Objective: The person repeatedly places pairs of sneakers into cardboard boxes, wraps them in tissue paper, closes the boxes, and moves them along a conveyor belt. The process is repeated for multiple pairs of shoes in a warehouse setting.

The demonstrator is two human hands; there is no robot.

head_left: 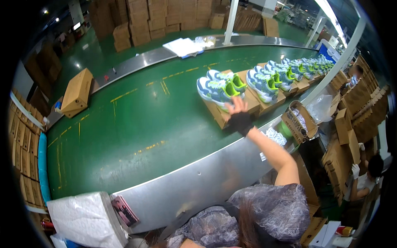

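Brown boxes (25, 153) stood stacked at the far left, beside a long blue tube (42, 165). Next came a white wrapped bundle (84, 219) at the near side and, farther back, a cardboard box (74, 95) at the left end of a green belt (140, 120). A small picture card (125, 211) lay against the bundle, by the metal ledge (198, 173). White sheets (182, 46) rested on the far rim.

Farther right, the nearest pair of shoes (213, 89), grey-blue and white with lime linings, sat on a flat box (213, 113). The right hand (238, 116), in a black fingerless glove, was over that box's near corner, its fingers spread at the heel of the closer shoe; whether they touched could not be told. Nor could the state of the left hand's fingers. A second pair (262, 84) sat just beside, heading a long row. An open carton (300, 122) stood by a clear bag (320, 108), and at the far right a co-worker (364, 186) wore white gloves.
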